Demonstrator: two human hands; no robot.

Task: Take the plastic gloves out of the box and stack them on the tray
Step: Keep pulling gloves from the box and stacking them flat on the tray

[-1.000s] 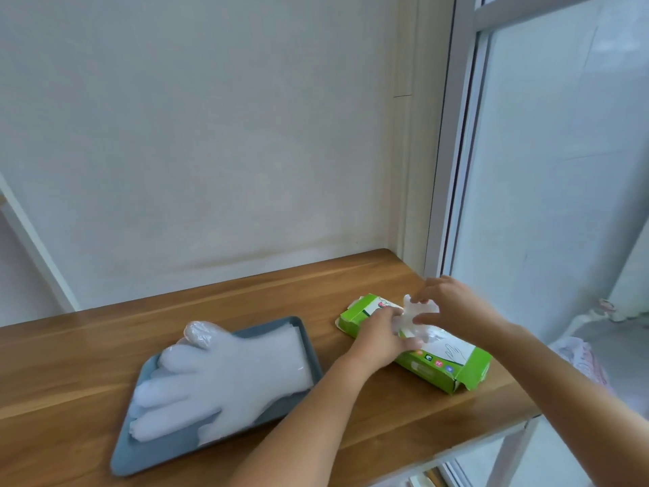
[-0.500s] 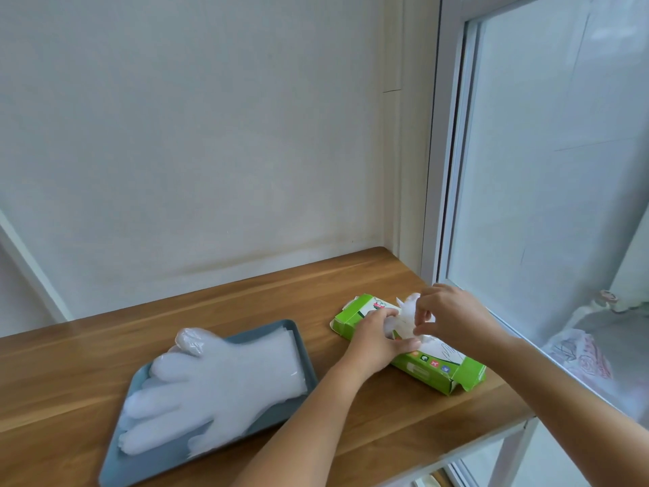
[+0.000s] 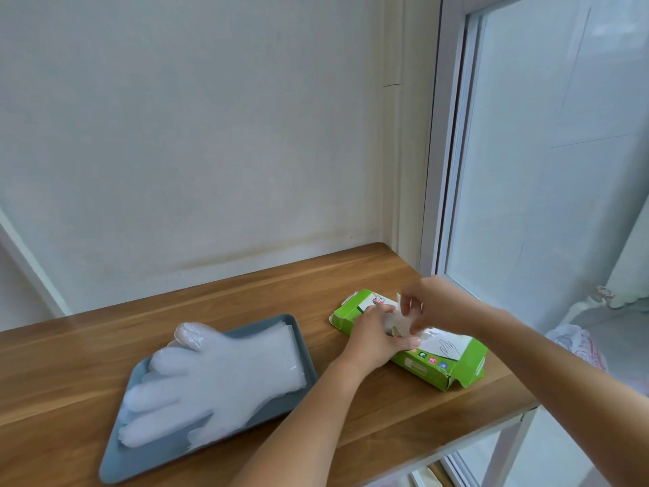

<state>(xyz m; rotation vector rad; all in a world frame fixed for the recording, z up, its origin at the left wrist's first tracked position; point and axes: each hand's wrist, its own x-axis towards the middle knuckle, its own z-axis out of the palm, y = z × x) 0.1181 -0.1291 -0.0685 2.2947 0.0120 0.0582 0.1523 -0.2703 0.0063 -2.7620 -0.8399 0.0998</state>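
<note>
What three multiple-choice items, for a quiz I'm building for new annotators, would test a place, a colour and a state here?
1. Where does the green box lie?
A) on the table, right of the tray
B) on the tray
C) on the floor

2. What colour is the tray?
A) red
B) grey-blue
C) yellow

3. What is the right hand doing?
A) lying flat on the tray
B) hanging empty
C) pinching a glove at the box

Answers:
1 A: the box sits on bare wood beside the tray.
2 B: its rim shows grey-blue.
3 C: its fingertips pinch thin plastic over the box's top.
</note>
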